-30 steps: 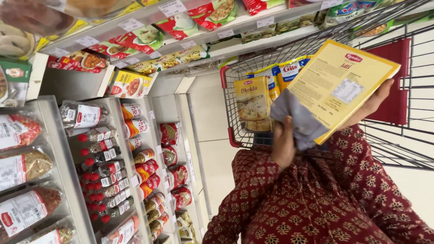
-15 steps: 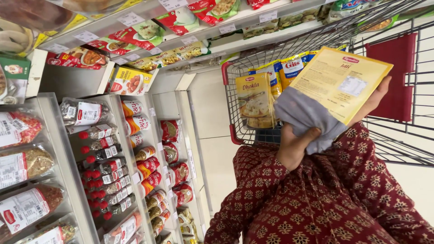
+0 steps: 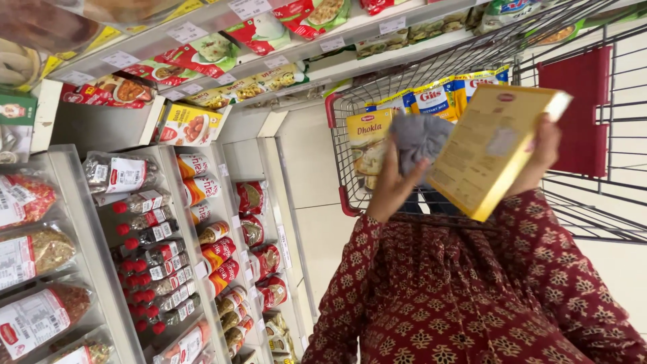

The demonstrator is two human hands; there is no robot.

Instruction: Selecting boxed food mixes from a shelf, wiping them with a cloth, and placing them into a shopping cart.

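My right hand grips a flat yellow box from behind, holding it up in front of a wire shopping cart. My left hand holds a bunched grey cloth pressed against the box's left edge. Both of my sleeves are dark red with a gold pattern.
The cart holds a yellow mix packet and several blue-and-yellow packets. Store shelves on the left carry red-capped bottles, jars and bagged goods. Upper shelves hold red and green packets. A pale floor strip runs between shelves and cart.
The yellow box has tilted steeper and dropped slightly. The cloth hand has come out from under the box to its left edge.
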